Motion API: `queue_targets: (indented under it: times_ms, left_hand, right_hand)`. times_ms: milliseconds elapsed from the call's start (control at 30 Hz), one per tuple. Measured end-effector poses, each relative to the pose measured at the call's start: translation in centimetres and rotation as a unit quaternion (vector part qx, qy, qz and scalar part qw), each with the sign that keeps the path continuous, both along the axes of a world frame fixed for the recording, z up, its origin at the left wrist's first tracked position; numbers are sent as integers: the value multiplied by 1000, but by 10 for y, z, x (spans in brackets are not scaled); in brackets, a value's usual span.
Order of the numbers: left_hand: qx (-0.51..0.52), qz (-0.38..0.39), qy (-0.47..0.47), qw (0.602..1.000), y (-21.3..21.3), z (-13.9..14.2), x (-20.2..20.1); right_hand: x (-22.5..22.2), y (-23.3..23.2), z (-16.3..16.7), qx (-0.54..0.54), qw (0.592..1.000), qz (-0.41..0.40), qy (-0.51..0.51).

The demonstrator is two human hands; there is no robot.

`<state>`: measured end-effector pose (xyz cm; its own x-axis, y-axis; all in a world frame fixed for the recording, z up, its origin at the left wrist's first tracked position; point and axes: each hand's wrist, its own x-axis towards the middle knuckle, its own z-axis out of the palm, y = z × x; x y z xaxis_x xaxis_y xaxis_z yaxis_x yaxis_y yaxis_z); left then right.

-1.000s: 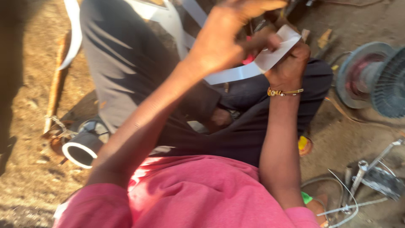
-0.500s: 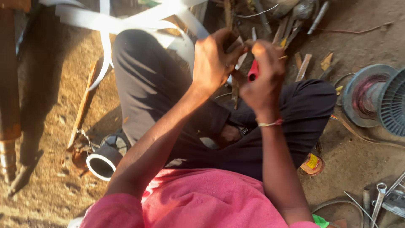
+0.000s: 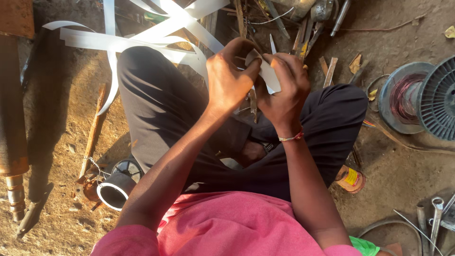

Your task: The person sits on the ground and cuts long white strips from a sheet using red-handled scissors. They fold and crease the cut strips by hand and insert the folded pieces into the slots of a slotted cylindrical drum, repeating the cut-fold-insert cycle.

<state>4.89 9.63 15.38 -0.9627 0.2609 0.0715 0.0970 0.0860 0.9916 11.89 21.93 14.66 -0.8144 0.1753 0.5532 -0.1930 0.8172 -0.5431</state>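
Observation:
I sit cross-legged on a dirt floor in dark trousers and a pink shirt. My left hand [image 3: 231, 76] and my right hand [image 3: 284, 87] meet above my lap, both pinching a small piece of white strip [image 3: 266, 71] between fingers and thumbs. A thin pointed sliver of it sticks up between the hands. Long white strips [image 3: 142, 42] trail from behind my left knee across the ground. A thread band circles my right wrist.
A spool of copper wire [image 3: 417, 97] lies at right. A short black pipe piece [image 3: 116, 189] sits by my left knee, a rusty shaft [image 3: 14, 142] at far left. Metal rods and tools [image 3: 308, 19] lie ahead, spanners [image 3: 433, 213] at lower right, a small tin [image 3: 350, 179] near my right thigh.
The view has tilted down and my hands have come lower and closer together. The white piece now sits pinched between both hands instead of raised in the right hand.

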Motion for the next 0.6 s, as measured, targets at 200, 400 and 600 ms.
queue_targets:
  times_ms: [200,400,600]
  left_hand:
    - [29,-130,-38,990,-15,8,-12]
    - [185,-243,-109,946,-24,3,-23]
    - [158,-226,-91,957,-22,-2,-23]
  right_hand:
    - [6,18,6,-152,988,40,-3]
    - [16,17,11,-263,962,66,-20]
    - [16,16,11,-274,960,62,-23]
